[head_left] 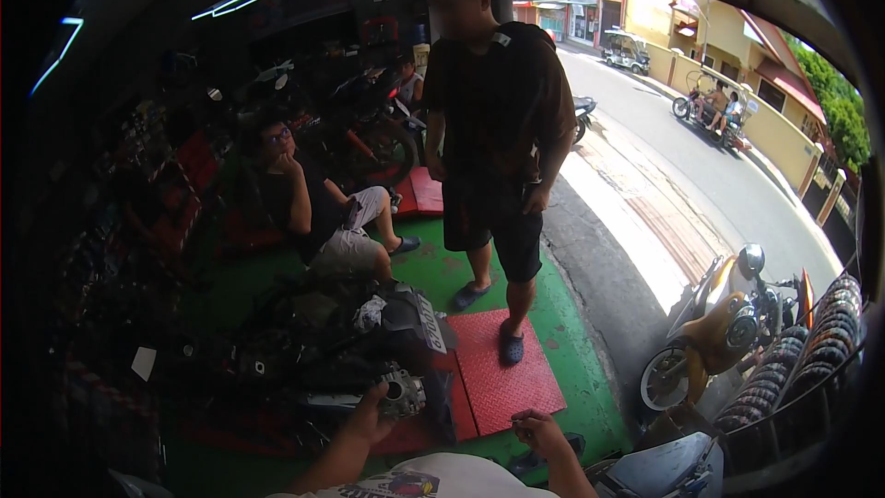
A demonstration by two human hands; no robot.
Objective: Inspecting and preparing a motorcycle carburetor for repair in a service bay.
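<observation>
The metal part (403,394) is up in the air in front of the person's belly, a bit to the left, with its round hole in view. The left hand (372,417) is closed around its side. The right hand (538,431) is well apart from it, with its fingers bent in. A small dark thing (518,420) seems to show at the fingertips, but I cannot tell what it is or if they grip it. The step in hand looks like holding the part up to look at it or work on it. To me, the next move calls for a firm left hold and a careful right hand, as the part looks heavy and could slip. Just past the part is the tail of a dark bike (406,312). Next to that is a red plate (512,373) on the green floor (590,378). One person (502,120) stands with a foot on the plate, and another person (318,198) sits behind the bike. Off to the right are a gold bike (728,327) and some tires (784,369).
</observation>
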